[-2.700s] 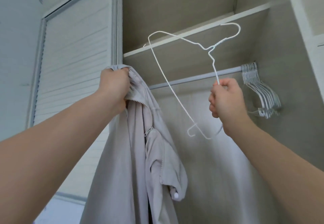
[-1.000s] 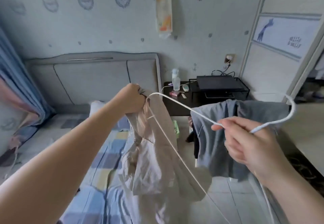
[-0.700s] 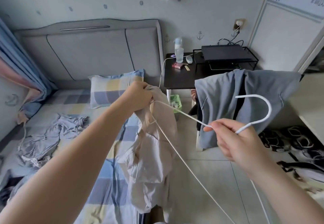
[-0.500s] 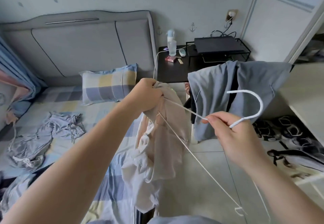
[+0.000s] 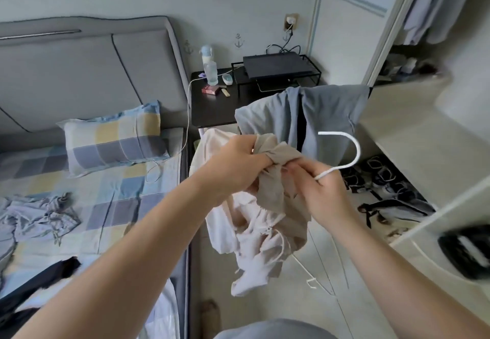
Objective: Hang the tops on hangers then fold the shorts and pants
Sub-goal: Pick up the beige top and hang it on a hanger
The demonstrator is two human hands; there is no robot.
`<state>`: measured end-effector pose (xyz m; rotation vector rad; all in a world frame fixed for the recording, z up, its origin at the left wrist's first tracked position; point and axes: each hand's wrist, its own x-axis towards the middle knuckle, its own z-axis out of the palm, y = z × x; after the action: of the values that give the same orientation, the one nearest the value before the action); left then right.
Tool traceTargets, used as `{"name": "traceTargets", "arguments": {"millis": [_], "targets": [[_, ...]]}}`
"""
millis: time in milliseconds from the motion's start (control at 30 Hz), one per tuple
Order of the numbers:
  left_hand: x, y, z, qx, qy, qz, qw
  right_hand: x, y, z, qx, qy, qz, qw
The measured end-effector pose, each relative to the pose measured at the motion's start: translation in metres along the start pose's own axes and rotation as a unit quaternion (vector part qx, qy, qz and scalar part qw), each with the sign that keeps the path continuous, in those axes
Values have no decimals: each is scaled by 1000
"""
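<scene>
Both hands work close together above the floor (image 5: 376, 285) beside the bed (image 5: 106, 179). The left hand (image 5: 238, 163) grips the bunched collar of the beige top (image 5: 267, 206), whose body hangs below both hands. The right hand (image 5: 320, 190) pinches the neck of the white hanger (image 5: 355, 153) just under its hook, fingertips touching the cloth.

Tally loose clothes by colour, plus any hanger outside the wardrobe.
Beige top: 1, gripped by left hand
Grey garment: 1, draped
Pale blue heap: 1, crumpled on bed
Black garment: 1, on bed
White hanger: 1, pinched by right hand
Total: 5
</scene>
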<state>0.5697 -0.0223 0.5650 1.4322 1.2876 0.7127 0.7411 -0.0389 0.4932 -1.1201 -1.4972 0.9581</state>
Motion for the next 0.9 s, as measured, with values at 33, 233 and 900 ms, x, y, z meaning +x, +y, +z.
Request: {"name": "traceTargets", "arguments": {"millis": [33,233,900], "targets": [[-1,1,4,-5,-20,-2,1000,-1,-2,-6,9,0,-13,1000],[-1,8,9,364,72,245,895,0,-3,-40,48,-20,15,999],[14,-27,20,342,42,263,901,0,20,-86,-109,-44,13,993]]}}
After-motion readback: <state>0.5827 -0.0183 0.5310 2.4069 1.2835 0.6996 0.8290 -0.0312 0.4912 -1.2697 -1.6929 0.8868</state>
